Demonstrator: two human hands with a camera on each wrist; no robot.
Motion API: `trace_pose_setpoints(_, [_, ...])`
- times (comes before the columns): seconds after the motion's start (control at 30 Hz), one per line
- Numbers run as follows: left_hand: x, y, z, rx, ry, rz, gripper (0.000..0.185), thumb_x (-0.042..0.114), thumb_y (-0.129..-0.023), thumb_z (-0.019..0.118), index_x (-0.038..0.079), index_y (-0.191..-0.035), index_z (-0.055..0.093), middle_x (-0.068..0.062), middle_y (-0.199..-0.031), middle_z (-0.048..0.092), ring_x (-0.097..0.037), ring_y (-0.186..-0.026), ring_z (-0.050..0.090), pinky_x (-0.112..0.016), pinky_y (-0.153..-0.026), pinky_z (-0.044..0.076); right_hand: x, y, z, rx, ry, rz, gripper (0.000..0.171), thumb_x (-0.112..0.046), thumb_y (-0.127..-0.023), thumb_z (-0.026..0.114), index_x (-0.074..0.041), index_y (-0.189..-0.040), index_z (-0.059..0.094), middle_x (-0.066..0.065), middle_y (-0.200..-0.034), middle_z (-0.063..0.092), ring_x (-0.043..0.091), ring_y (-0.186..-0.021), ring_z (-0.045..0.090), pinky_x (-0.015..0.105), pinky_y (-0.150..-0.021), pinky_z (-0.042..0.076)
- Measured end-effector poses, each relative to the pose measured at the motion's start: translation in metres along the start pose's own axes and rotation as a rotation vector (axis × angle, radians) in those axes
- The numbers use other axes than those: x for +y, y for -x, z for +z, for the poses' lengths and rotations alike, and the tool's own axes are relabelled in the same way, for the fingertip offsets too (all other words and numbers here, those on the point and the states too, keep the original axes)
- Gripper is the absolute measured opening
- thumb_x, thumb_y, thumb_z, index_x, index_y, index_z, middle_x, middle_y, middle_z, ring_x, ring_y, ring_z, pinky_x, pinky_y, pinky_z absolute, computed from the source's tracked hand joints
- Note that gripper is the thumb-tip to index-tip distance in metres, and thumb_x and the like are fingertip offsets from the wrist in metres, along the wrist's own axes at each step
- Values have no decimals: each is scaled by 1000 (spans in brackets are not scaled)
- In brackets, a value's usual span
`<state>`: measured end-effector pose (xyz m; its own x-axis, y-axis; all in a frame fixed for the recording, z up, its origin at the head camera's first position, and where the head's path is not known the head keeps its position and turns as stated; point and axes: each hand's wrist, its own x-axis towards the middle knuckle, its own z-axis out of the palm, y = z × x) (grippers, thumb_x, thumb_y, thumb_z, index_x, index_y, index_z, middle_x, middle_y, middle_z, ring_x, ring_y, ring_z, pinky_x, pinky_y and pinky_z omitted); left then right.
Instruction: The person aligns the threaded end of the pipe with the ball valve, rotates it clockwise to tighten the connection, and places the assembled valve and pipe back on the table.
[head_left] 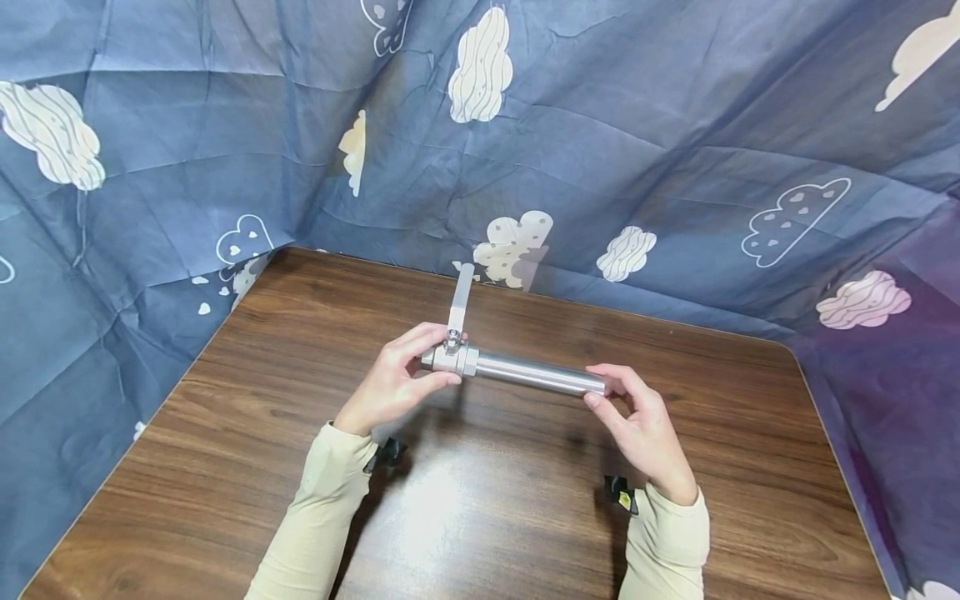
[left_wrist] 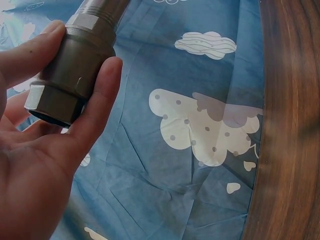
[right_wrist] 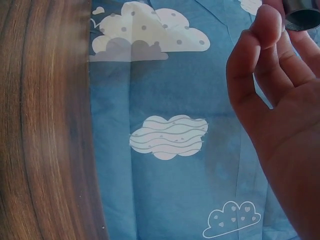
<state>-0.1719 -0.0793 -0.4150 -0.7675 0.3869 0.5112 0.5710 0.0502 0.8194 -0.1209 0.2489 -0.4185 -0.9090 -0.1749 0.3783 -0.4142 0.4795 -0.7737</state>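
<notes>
A ball valve (head_left: pixel 447 360) with a long flat lever handle (head_left: pixel 461 300) is joined at its right side to a straight steel pipe (head_left: pixel 536 372). My left hand (head_left: pixel 396 377) grips the valve body between thumb and fingers, the lever pointing away toward the back. In the left wrist view the hexagonal end of the valve (left_wrist: pixel 55 105) faces the palm. At the other end, my right hand (head_left: pixel 637 421) pinches the pipe's free end between thumb and fingers. The right wrist view shows the dark open mouth of the pipe (right_wrist: pixel 303 19) at my fingertips. Both hands hold the piece above the table.
The brown wood-grain table (head_left: pixel 247 417) lies below. Behind it and along its sides hangs a blue cloth (head_left: pixel 637 108) printed with clouds. Small dark mounts (head_left: pixel 387 452) sit at both wrists.
</notes>
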Motion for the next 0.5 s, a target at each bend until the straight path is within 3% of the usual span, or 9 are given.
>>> trace_pose_setpoints(0.5, [1,0,1,-13,21,18,47,-5,-77,76,-10,-121,59,-18,-118,61,-7,-101,58,-19,-82,56,-3,2,1,9,-38,2,29,7,-89,61,-5,-115,61,-10,-83,63,9,-76,62,12,-66,51])
